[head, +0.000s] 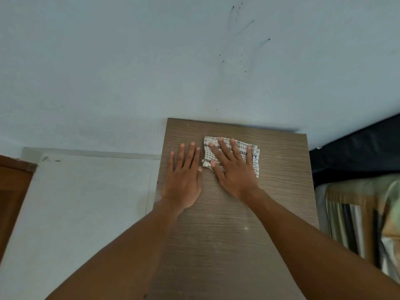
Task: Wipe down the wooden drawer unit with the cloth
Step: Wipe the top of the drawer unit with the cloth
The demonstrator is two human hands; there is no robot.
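The wooden drawer unit (281,191) shows only its flat brown top, which runs from the wall toward me. A white cloth with a dark check pattern (255,154) lies folded near the top's far edge. My right hand (233,169) presses flat on the cloth, fingers spread, covering most of it. My left hand (184,180) rests flat on the bare wood just left of the cloth, fingers apart and holding nothing. The drawer fronts are out of sight.
A pale wall (151,61) with dark scuff marks stands right behind the unit. A bed with a dark headboard (363,148) and striped bedding (357,213) adjoins the right side. Pale floor (86,202) lies to the left, with brown wooden furniture (13,191) at the far left.
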